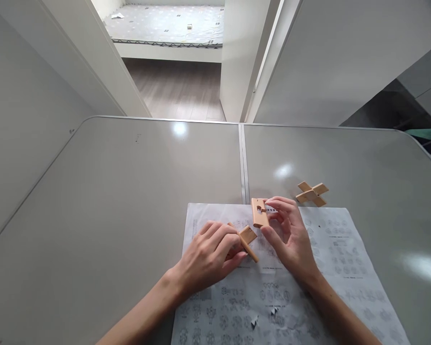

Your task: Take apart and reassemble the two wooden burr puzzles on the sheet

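My left hand [213,249] is closed round two crossed wooden puzzle pieces [248,235], one passing through the other at an angle. Part of them is hidden behind my fingers. Between the fingertips and thumb of my right hand [287,232] is a flat wooden puzzle piece [259,213] with a shaped hole cut through its middle. It is held upright, just above and to the right of the crossed pieces, with a small gap between them. Under both hands lies a large printed sheet [319,268] covered with small diagrams.
A cross-shaped wooden assembly [311,194] rests on the grey table [129,201], beyond my right hand at the sheet's far edge. A metal seam [243,158] divides the tabletop. Past the table are an open door [242,57] and a bed [165,28].
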A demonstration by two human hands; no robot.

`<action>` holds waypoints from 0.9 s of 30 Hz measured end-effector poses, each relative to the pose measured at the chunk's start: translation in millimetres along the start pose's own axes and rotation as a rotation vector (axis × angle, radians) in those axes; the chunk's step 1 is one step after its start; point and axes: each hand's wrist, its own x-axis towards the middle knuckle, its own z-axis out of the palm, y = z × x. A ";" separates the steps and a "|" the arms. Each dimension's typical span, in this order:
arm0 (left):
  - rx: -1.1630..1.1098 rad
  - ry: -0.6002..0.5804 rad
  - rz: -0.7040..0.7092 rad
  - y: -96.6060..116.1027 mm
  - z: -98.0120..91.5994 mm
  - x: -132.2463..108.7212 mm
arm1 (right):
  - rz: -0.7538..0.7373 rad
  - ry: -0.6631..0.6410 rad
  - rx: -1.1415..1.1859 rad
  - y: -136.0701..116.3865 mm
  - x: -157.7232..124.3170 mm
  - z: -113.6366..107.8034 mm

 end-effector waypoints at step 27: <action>0.189 -0.151 -0.026 -2.1 -0.2 1.7 | -0.019 0.001 -0.071 2.2 1.4 0.2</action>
